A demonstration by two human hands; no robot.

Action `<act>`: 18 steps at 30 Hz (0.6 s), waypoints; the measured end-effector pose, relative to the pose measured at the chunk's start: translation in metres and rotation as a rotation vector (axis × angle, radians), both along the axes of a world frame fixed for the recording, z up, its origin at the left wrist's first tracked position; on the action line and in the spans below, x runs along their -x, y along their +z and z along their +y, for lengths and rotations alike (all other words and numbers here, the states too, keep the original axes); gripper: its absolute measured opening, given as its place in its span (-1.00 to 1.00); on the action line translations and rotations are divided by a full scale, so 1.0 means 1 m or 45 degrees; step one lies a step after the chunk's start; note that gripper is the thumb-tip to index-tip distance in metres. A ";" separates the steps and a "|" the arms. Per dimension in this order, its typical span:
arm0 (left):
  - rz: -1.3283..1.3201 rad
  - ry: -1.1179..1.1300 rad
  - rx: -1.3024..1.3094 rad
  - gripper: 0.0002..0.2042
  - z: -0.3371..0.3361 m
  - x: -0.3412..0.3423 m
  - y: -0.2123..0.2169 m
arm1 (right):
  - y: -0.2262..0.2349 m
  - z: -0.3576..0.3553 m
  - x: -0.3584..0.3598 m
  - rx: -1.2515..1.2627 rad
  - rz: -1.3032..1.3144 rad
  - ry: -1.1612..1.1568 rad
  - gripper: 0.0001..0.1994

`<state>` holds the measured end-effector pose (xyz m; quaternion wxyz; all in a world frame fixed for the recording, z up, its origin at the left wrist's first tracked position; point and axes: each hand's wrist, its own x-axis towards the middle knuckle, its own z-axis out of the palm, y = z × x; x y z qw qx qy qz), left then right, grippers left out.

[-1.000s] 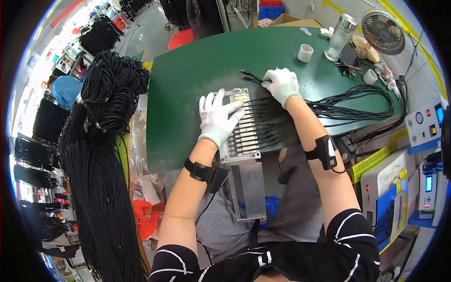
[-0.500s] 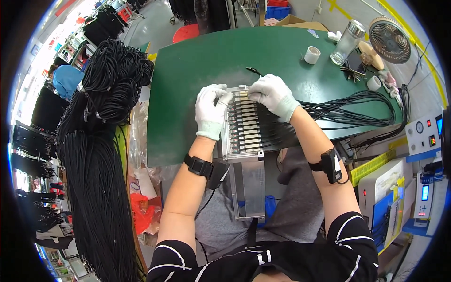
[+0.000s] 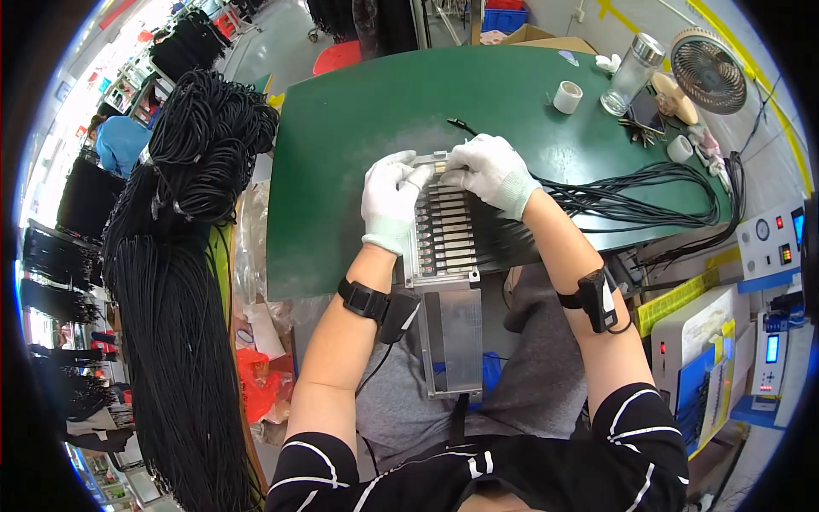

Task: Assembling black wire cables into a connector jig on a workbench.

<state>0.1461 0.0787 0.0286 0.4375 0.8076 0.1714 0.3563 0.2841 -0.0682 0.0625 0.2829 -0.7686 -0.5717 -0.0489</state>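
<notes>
A long metal fixture (image 3: 442,280) lies across the green table's near edge, with several black cable ends (image 3: 450,232) side by side in its slots. Both hands wear white gloves and work at its far end. My left hand (image 3: 394,198) is along the left rail, thumb and fingers bent together over the top slots. From the right, my right hand (image 3: 493,173) pinches at the same end; the fingers hide what is between them. Just beyond the right hand, a loose black cable tip (image 3: 459,125) sticks out over the table.
Looped black cables (image 3: 674,175) lie on the green table (image 3: 358,111) to the right. Further back are a white tape roll (image 3: 567,97), a glass bottle (image 3: 631,77), keys and a fan (image 3: 708,72). Thick cable bundles (image 3: 179,341) hang at left; a control box (image 3: 768,243) stands right.
My left hand has shifted slightly right, its thumb closer to the right hand's fingers. My right hand has edged a little left over the fixture's far end.
</notes>
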 end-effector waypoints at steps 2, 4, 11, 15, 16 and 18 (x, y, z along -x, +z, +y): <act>-0.056 -0.047 0.231 -0.80 0.002 -0.001 -0.005 | -0.003 0.001 0.001 -0.157 -0.053 -0.006 -0.80; -0.046 -0.069 0.277 -0.80 0.005 -0.001 -0.010 | 0.000 0.004 0.009 -0.237 -0.074 -0.008 -0.79; -0.140 0.043 0.224 -0.80 0.021 0.003 -0.009 | -0.003 -0.014 -0.017 -0.153 0.492 -0.041 -0.86; 0.113 0.162 0.024 -0.79 0.020 0.008 -0.004 | -0.009 -0.014 -0.020 -0.091 0.025 -0.080 -0.87; 0.146 0.185 -0.033 -0.77 0.021 0.007 -0.006 | -0.009 -0.014 -0.020 -0.089 0.027 -0.079 -0.87; 0.210 0.230 -0.150 -0.73 0.023 0.006 -0.009 | -0.008 -0.016 -0.021 0.028 -0.050 -0.165 -0.87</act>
